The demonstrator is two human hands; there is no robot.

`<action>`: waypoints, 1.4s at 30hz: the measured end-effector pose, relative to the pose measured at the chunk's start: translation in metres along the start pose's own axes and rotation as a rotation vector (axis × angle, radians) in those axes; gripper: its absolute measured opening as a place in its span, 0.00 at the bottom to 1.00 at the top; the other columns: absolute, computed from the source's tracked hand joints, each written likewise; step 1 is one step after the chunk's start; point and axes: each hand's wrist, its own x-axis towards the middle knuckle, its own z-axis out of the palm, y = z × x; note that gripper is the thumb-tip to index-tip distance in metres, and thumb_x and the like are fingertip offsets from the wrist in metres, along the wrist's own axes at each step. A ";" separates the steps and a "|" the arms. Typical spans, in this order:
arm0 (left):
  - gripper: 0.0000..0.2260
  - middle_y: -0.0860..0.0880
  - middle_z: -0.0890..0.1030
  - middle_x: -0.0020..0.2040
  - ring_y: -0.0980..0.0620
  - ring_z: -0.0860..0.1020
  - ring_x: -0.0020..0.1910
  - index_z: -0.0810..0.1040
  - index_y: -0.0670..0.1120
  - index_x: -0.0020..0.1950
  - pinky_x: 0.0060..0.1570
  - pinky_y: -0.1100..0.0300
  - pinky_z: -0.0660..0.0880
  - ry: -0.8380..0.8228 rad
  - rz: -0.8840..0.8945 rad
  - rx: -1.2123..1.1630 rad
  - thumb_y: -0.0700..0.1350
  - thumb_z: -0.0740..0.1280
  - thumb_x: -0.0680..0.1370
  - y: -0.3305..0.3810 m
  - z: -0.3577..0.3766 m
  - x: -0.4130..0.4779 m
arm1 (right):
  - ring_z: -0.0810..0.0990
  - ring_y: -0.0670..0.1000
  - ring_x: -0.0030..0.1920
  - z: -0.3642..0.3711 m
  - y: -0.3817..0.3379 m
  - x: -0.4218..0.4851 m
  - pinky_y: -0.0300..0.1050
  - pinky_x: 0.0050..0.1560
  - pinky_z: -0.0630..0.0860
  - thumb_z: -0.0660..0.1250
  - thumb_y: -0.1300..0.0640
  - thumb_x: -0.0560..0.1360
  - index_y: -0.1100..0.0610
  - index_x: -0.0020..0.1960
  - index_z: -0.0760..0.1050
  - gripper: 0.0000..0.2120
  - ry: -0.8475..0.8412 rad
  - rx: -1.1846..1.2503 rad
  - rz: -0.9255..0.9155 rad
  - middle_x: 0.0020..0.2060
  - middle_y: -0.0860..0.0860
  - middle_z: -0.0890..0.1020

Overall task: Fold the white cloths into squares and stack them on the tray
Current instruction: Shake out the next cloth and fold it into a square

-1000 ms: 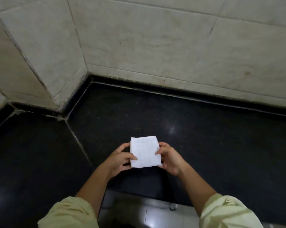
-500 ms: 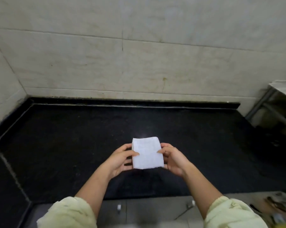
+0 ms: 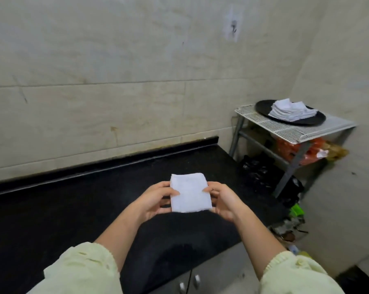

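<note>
From the head camera, the person holds a folded white cloth (image 3: 190, 193) in the air just above the black counter (image 3: 73, 209), over its right half and nearer its front edge than the wall. The cloth is a neat, nearly square pad, lying flat and face up between the two hands.

The left hand (image 3: 152, 200) grips the cloth's left edge: the thumb (image 3: 173, 193) lies on top and the fingers curl in underneath. The right hand (image 3: 223, 200) takes the right edge the same way, its thumb (image 3: 209, 189) pressed on the top face and the other fingers tucked below, mostly hidden by the cloth. Both forearms reach out over the counter's front edge from pale yellow-green sleeves (image 3: 81, 270).

Off the counter's right end, and higher than it, stands a white wire rack (image 3: 295, 130) on grey metal legs. On its top shelf sits a round black tray (image 3: 264, 110), and on the tray is a stack of folded white cloths (image 3: 291, 111), its layers a little askew. Under that shelf are orange packets (image 3: 293, 148), and lower down, between the rack and the counter's end, dark plastic bags (image 3: 262, 170).

Behind the counter rises a beige tiled wall (image 3: 115, 81) with a small hook (image 3: 233, 28) high up. Below the counter's front edge are grey cabinet doors (image 3: 211, 272) with small knobs.
</note>
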 end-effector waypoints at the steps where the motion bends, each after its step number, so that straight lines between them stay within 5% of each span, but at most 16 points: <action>1: 0.16 0.45 0.83 0.54 0.47 0.82 0.52 0.78 0.48 0.60 0.45 0.52 0.80 -0.019 0.009 0.019 0.37 0.70 0.73 0.008 0.013 0.011 | 0.81 0.57 0.51 -0.012 -0.010 0.002 0.49 0.42 0.81 0.63 0.66 0.70 0.61 0.59 0.77 0.17 0.013 0.004 -0.012 0.54 0.59 0.81; 9: 0.15 0.44 0.83 0.53 0.48 0.83 0.48 0.79 0.45 0.58 0.41 0.54 0.80 -0.176 0.026 0.056 0.36 0.68 0.72 0.057 0.109 0.107 | 0.82 0.56 0.49 -0.106 -0.090 0.038 0.46 0.37 0.80 0.64 0.66 0.70 0.61 0.55 0.77 0.14 0.075 0.029 -0.099 0.50 0.58 0.82; 14: 0.23 0.44 0.83 0.53 0.49 0.83 0.47 0.78 0.45 0.58 0.41 0.56 0.80 -0.249 0.050 0.040 0.40 0.70 0.63 0.104 0.174 0.174 | 0.82 0.55 0.47 -0.168 -0.159 0.079 0.45 0.36 0.80 0.64 0.65 0.70 0.62 0.60 0.76 0.18 0.066 0.036 -0.128 0.51 0.57 0.81; 17: 0.20 0.44 0.82 0.55 0.49 0.83 0.46 0.78 0.44 0.59 0.40 0.57 0.80 -0.272 0.053 0.016 0.39 0.70 0.67 0.128 0.211 0.214 | 0.81 0.54 0.46 -0.205 -0.197 0.104 0.45 0.36 0.80 0.63 0.65 0.71 0.62 0.58 0.76 0.16 0.052 0.057 -0.142 0.50 0.57 0.81; 22: 0.11 0.47 0.82 0.52 0.53 0.82 0.42 0.77 0.45 0.56 0.36 0.60 0.80 -0.248 0.086 0.061 0.38 0.66 0.74 0.164 0.264 0.262 | 0.78 0.53 0.42 -0.253 -0.251 0.138 0.48 0.45 0.78 0.63 0.65 0.70 0.60 0.48 0.76 0.08 0.044 0.055 -0.158 0.49 0.56 0.75; 26: 0.12 0.48 0.82 0.45 0.54 0.81 0.37 0.77 0.44 0.57 0.30 0.63 0.79 -0.216 0.114 0.055 0.36 0.65 0.74 0.186 0.311 0.300 | 0.78 0.54 0.46 -0.300 -0.292 0.164 0.50 0.53 0.78 0.63 0.66 0.71 0.61 0.55 0.76 0.13 0.018 0.078 -0.202 0.52 0.57 0.75; 31: 0.08 0.48 0.81 0.44 0.53 0.80 0.37 0.77 0.46 0.52 0.37 0.61 0.81 -0.205 0.136 0.071 0.38 0.66 0.74 0.207 0.372 0.351 | 0.81 0.53 0.41 -0.366 -0.346 0.196 0.48 0.46 0.81 0.63 0.66 0.73 0.61 0.55 0.76 0.12 -0.039 0.008 -0.242 0.48 0.56 0.77; 36: 0.07 0.47 0.82 0.45 0.53 0.82 0.35 0.78 0.44 0.52 0.32 0.61 0.80 -0.152 0.169 0.067 0.38 0.67 0.75 0.232 0.439 0.399 | 0.82 0.51 0.35 -0.438 -0.403 0.238 0.44 0.38 0.82 0.62 0.67 0.73 0.60 0.48 0.76 0.06 -0.046 -0.026 -0.227 0.44 0.55 0.78; 42: 0.07 0.45 0.79 0.46 0.50 0.79 0.41 0.77 0.43 0.53 0.32 0.62 0.79 -0.065 0.157 0.090 0.39 0.68 0.75 0.252 0.510 0.448 | 0.82 0.49 0.36 -0.510 -0.457 0.282 0.42 0.41 0.80 0.63 0.66 0.73 0.59 0.46 0.78 0.06 -0.065 -0.098 -0.209 0.42 0.54 0.80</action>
